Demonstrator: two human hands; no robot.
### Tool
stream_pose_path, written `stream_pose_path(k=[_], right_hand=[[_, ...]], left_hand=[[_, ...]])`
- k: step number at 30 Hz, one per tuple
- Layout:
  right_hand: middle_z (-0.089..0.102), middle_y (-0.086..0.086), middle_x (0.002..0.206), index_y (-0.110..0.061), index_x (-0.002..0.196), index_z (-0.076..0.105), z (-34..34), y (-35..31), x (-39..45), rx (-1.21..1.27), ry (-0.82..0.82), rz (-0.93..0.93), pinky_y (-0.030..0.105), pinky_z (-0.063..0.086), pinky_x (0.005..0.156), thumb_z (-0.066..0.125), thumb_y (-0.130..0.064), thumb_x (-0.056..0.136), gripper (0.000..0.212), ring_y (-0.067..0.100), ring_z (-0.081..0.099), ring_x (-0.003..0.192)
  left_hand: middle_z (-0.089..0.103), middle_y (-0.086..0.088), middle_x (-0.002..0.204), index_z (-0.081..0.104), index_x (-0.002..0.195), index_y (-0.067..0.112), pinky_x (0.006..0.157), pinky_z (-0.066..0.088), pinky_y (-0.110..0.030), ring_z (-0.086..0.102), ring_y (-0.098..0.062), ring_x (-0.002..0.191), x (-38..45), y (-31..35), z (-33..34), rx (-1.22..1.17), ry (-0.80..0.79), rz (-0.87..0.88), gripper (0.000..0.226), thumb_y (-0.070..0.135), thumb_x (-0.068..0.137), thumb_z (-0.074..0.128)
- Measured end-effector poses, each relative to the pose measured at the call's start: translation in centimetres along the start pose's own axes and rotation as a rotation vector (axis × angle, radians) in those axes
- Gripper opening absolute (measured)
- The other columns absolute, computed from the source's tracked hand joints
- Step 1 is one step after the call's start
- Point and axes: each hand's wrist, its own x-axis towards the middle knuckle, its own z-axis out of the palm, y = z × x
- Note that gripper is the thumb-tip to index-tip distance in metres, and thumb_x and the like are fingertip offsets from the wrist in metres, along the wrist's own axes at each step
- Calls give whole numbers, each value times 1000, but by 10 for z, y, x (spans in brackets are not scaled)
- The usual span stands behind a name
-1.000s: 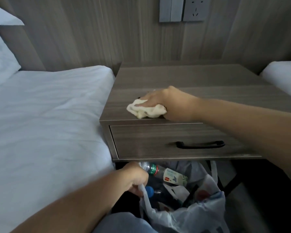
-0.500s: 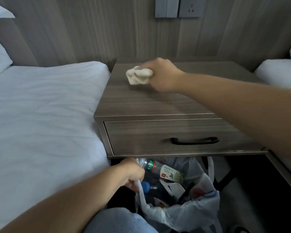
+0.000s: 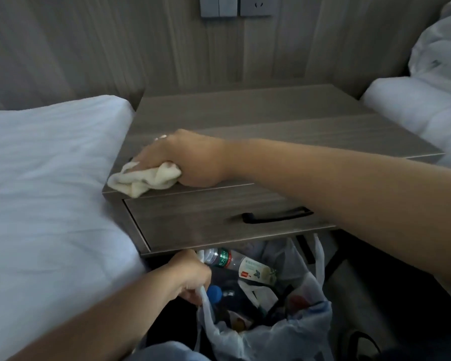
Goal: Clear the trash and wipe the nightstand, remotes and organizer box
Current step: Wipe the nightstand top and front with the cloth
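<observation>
The right hand is closed around one crumpled cream cloth and presses it on the front left corner of the nightstand; the cloth lies on the top surface and a little of it hangs over the front edge, just beside the white bed on the left. The top of the nightstand is grey-brown wood; under it there is one drawer with one black handle, partly covered by the right forearm.

The left hand is lower, below the drawer; its fingers are closed on one handle of a thin plastic bag and hold the bag open. In the bag I count two bottles: one clear bottle with a green label that lies across the top, touching the left hand, and one with a blue cap just under the hand; the rest is crumpled wrappers (how many I cannot tell, they are too mixed and dark).

On the wall above the nightstand there is one grey switch plate and one socket, side by side. At the right edge a second bed with white bedding is seen, near the nightstand.
</observation>
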Motion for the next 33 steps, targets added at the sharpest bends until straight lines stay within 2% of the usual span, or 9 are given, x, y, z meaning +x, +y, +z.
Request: stream_pose_path(k=[6,9,11,13,15,21,25,29,33], right_hand=[[65,22,119,1,102,72,-5,1,-127,-89,144,-46,27,43,102,46,-15,91,33,29,60,115],[57,21,133,-1,116,68,3,13,-175,-189,328,96,50,45,102,57,1,90,28,33,52,128],[52,23,137,-1,124,63,17,10,-192,-210,450,186,55,37,110,61,3,88,36,37,42,135],[51,25,138,-1,130,57,46,0,-203,-301,414,134,52,30,113,48,7,90,41,40,36,137],[53,19,139,-6,129,60,80,-10,-218,-331,301,52,56,35,110,35,2,92,45,39,36,138],[44,11,148,-12,135,54,116,-21,-264,-92,354,375,56,40,105,52,2,81,56,30,27,145],[42,14,148,-7,136,52,101,-9,-277,48,782,648,41,30,115,63,-17,87,51,28,29,144],[34,11,153,-11,141,48,75,19,-280,138,1281,1117,28,26,116,50,9,86,59,15,29,142],[39,12,134,-6,132,50,70,46,-258,173,1519,1303,11,35,93,47,14,82,54,19,44,116]], left_hand=[[66,-23,78,58,93,-4,59,62,-36,70,-30,62,-7,4,3,-1,1,11,17,-10,78,58],[66,-22,77,57,91,-4,55,60,-32,69,-28,59,-8,6,9,-11,-10,18,15,-10,78,58],[65,-22,77,57,89,-4,55,59,-32,68,-28,58,-5,9,14,-12,-20,33,13,-10,77,59],[62,-23,75,56,85,-5,53,57,-32,66,-29,58,-3,10,20,-9,-46,58,10,-10,77,58],[60,-23,73,56,81,-5,54,55,-31,64,-30,58,0,9,28,5,-65,75,8,-10,75,57],[62,-22,75,60,78,-1,58,58,-43,69,-36,69,19,8,56,81,-63,156,7,-6,76,56],[69,-13,76,67,81,1,58,57,-33,68,-25,67,33,11,73,67,-34,199,8,3,86,62],[70,-16,82,67,91,2,63,61,-39,70,-26,70,38,18,83,-7,-70,189,5,5,87,65],[68,-3,98,54,110,19,65,58,-34,68,-19,84,21,25,77,141,-191,148,18,26,95,60]])
